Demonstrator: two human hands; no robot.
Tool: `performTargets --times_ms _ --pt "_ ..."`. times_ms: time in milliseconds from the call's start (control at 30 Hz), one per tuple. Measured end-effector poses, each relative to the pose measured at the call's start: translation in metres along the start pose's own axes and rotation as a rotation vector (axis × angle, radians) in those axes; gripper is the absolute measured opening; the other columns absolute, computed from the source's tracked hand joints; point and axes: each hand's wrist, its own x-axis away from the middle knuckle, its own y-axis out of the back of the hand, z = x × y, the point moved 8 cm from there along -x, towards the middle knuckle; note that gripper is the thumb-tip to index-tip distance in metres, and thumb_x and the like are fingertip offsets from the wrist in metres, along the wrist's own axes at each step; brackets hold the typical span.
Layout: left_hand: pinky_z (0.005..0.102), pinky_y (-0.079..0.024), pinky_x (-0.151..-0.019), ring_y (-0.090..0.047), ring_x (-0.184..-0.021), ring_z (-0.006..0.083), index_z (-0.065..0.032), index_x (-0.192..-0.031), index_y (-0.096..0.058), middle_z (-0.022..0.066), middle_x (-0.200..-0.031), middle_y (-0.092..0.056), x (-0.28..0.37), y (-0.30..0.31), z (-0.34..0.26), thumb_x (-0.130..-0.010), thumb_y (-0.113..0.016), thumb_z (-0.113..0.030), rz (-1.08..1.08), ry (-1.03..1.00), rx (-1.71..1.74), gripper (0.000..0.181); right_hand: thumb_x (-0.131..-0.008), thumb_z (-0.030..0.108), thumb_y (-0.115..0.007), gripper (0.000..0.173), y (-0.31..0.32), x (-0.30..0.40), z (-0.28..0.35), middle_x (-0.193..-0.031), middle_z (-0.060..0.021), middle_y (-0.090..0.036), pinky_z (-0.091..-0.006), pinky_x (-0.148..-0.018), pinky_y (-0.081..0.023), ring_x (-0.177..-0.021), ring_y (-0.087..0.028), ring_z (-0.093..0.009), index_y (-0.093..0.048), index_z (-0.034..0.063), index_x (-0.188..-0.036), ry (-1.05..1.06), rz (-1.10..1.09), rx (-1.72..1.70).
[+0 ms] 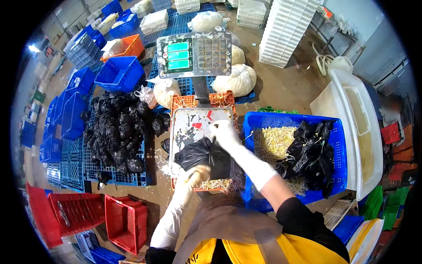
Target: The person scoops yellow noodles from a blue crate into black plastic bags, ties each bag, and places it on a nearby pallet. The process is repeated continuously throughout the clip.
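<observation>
A filled black plastic bag (pixel 204 156) rests on the wet metal pan (pixel 184 115) of a weighing scale, its top gathered into creases. My right hand (pixel 226 133), in a long white glove, is closed at the bag's gathered neck, with a dark bit of plastic showing at the fingers. Blurred by motion, my gloved left hand (pixel 197 174) is at the near side of the same bag; its fingers are not clear. Behind the pan stands the scale's display head (pixel 194 54), with lit green panels and a keypad.
To the right, a blue crate (pixel 249 145) holds bean sprouts (pixel 278 140) and loose black bags (pixel 313 148). Several tied black bags (pixel 118 132) are heaped on a blue pallet (pixel 72 165) at left. Red crates (pixel 127 222) lie near left; a white tub (pixel 369 142) stands far right.
</observation>
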Motion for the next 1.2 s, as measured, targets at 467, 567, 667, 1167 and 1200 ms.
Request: performTargets --times_ms 467,567,667,1167,1200 --pt "0.0318 -0.049 -0.084 -0.059 -0.102 0.0217 0.0001 -0.119 -0.058 0.0145 -0.11 -0.063 -0.076 0.043 0.03 -0.081 -0.061 -0.002 -0.085 0.032 -0.246 0.038 -0.077 0.006 -0.059 0.013 -0.027 0.054 0.075 -0.074 -0.0046 -0.062 -0.033 -0.064 -0.051 -0.075 -0.06 -0.016 -0.063 0.0026 -0.09 0.091 0.613 -0.896" --pt "0.0341 -0.048 -0.085 -0.058 -0.102 0.0227 -0.0006 -0.119 -0.058 0.0139 -0.11 -0.063 -0.067 0.019 -0.024 -0.084 -0.06 -0.007 -0.022 -0.114 -0.687 0.036 -0.077 0.033 -0.068 0.024 0.04 0.098 0.126 -0.095 -0.0074 -0.068 -0.0427 -0.071 -0.049 -0.092 -0.061 -0.028 -0.068 0.0144 -0.092 0.131 0.441 -0.225" --pt "0.0364 -0.047 -0.087 -0.057 -0.103 0.0238 -0.0014 -0.119 -0.059 0.0132 -0.111 -0.062 -0.052 -0.015 -0.066 -0.086 -0.06 -0.012 0.154 -0.49 -1.197 0.034 -0.079 0.031 -0.067 0.022 0.066 0.122 0.084 -0.094 -0.0082 -0.068 -0.042 -0.073 -0.049 -0.092 -0.061 -0.028 -0.067 0.013 -0.092 0.108 0.231 -0.209" --pt "0.0325 -0.047 -0.083 -0.06 -0.093 0.0207 0.0023 -0.114 -0.059 0.0135 -0.107 -0.065 -0.035 0.101 -0.05 -0.089 -0.063 -0.017 0.064 -0.066 -0.362 0.032 -0.087 0.022 -0.058 0.018 -0.045 0.095 0.054 -0.09 -0.012 -0.066 -0.0383 -0.082 -0.049 -0.09 -0.062 -0.027 -0.066 0.0065 -0.093 0.017 0.091 -0.182" --pt "0.0317 -0.048 -0.083 -0.061 -0.092 0.0202 0.0027 -0.113 -0.059 0.0137 -0.107 -0.065 -0.017 0.136 -0.041 -0.089 -0.063 -0.017 -0.04 0.024 -0.204 0.032 -0.087 0.021 -0.058 0.018 -0.076 0.092 0.052 -0.089 -0.0122 -0.066 -0.038 -0.082 -0.049 -0.09 -0.062 -0.027 -0.066 0.006 -0.093 -0.047 0.13 -0.173"
